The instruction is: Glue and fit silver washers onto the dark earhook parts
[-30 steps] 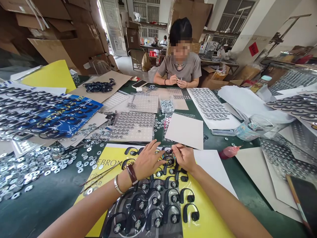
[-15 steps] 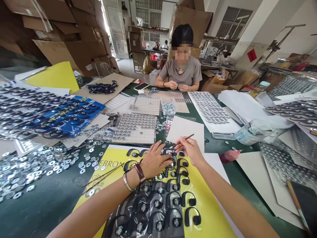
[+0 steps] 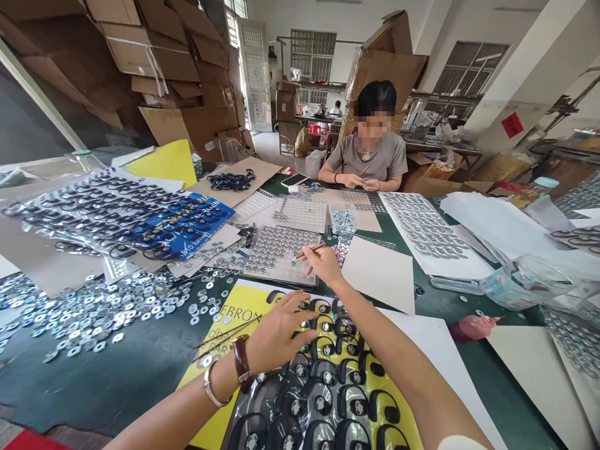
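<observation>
My right hand [image 3: 323, 264] is stretched forward over a white sheet covered with small round silver discs [image 3: 276, 249]. It pinches a thin brown stick [image 3: 309, 251] whose tip points left over the discs. My left hand [image 3: 277, 331] lies on the yellow sheet [image 3: 234, 312], fingers spread, touching the top rows of black ear-hook parts [image 3: 337, 381]. That hand holds nothing. A watch and a bangle sit on its wrist.
Loose metal washers [image 3: 103, 309] are scattered at the left on the green table. Two thin sticks [image 3: 225, 334] lie by my left wrist. A blank white card [image 3: 379, 272], a pink bottle [image 3: 471, 326] and a clear jar [image 3: 510, 281] sit to the right. A person works opposite.
My right hand has moved away from the ear-hooks, forward and left to the sheet of silver discs, carrying the stick. My left hand stays on the ear-hooks. The view has shifted left.
</observation>
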A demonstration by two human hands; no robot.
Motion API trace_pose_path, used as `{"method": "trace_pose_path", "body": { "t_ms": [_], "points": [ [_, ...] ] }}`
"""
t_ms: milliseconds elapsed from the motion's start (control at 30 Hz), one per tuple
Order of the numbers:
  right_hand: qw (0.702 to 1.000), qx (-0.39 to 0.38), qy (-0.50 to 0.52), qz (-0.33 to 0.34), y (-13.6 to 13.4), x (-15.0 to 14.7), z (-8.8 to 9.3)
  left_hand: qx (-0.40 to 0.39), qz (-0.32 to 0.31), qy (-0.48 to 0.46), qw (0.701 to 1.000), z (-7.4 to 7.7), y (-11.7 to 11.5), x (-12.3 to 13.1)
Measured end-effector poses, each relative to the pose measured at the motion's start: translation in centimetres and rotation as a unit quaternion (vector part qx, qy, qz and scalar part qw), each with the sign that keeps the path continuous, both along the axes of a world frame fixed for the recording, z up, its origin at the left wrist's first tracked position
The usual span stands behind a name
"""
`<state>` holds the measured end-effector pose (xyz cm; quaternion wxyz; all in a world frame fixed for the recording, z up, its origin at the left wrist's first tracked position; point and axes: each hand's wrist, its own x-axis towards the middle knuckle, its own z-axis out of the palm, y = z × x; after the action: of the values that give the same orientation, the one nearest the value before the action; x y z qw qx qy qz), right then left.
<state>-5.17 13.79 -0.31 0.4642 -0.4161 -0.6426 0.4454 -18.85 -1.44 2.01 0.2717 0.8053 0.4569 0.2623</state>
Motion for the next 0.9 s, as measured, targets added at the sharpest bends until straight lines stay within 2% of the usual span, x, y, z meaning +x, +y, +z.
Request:
{"method": "trace_pose_path", "body": {
  "t_ms": [67, 133, 233, 367, 467, 667, 733, 767, 833, 900],
  "points": [
    [1.000, -0.005, 0.009, 0.004, -0.6, -0.1, 0.2, -0.080, 0.072, -0.101, 0.989, -0.2, 0.1, -1.2],
    [1.000, -0.008, 0.021, -0.002, -1.7, 0.4, 1.0, -0.136, 0.135, -0.174, 0.966, -0.4, 0.5, -1.9],
    [0.999, -0.014, 0.042, -0.009, -4.2, 1.7, 2.6, -0.172, 0.176, -0.244, 0.938, -0.5, 1.0, -2.0],
    [0.997, -0.029, 0.067, -0.004, -8.7, 3.9, 4.4, -0.230, 0.163, -0.356, 0.891, 0.0, 1.0, -0.3],
    [0.996, -0.034, 0.076, -0.004, -11.7, 5.8, 5.0, -0.279, 0.147, -0.419, 0.851, 0.3, 0.5, 1.7],
    [0.998, 0.045, 0.029, -0.035, -15.7, 9.7, 4.9, -0.368, 0.111, -0.447, 0.808, 0.8, -0.8, 4.6],
    [0.996, 0.072, 0.014, -0.059, -16.0, 10.9, 4.6, -0.376, 0.108, -0.424, 0.817, 1.1, -1.2, 4.7],
    [0.994, 0.086, 0.009, -0.073, -16.0, 11.5, 4.3, -0.366, 0.110, -0.398, 0.834, 1.3, -1.4, 4.5],
    [0.986, 0.126, -0.024, -0.106, -15.3, 12.9, 3.6, -0.319, 0.121, -0.318, 0.885, 1.4, -1.6, 3.3],
    [0.970, 0.177, -0.094, -0.139, -14.3, 14.4, 2.5, -0.230, 0.151, -0.207, 0.939, 1.2, -1.7, 1.0]
  ]
}}
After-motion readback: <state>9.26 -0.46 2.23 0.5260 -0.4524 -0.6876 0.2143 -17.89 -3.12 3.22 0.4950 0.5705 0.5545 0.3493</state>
